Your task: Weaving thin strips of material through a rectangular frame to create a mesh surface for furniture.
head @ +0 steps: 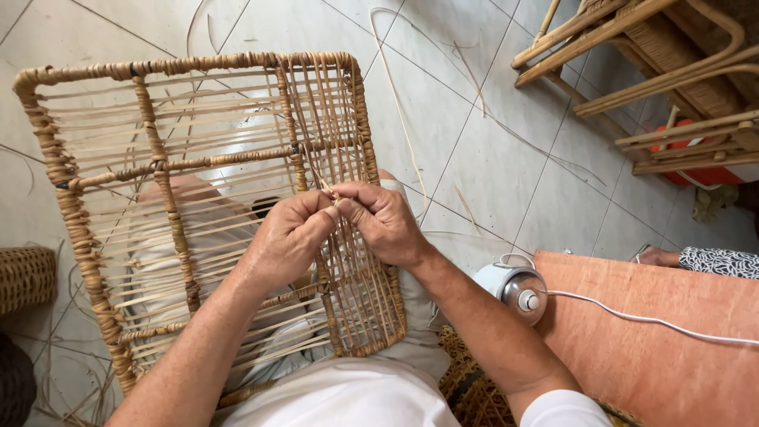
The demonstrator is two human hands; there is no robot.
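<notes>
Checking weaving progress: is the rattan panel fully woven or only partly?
Partly. The panel is densely woven only in its right section by the hands; the left sections show sparse strands with open gaps.

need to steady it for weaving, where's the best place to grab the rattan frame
Grip the rattan frame by its thick wrapped left rail, coming from the left. It is bare of fine strands and clear of the left hand and right hand pinching a strand.

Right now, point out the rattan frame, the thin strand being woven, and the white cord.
rattan frame [190, 65], head view, top wrapped rail.
thin strand [312, 170], head view, stretch just above the fingers.
white cord [632, 318], head view, mid-length over the orange board.
</notes>
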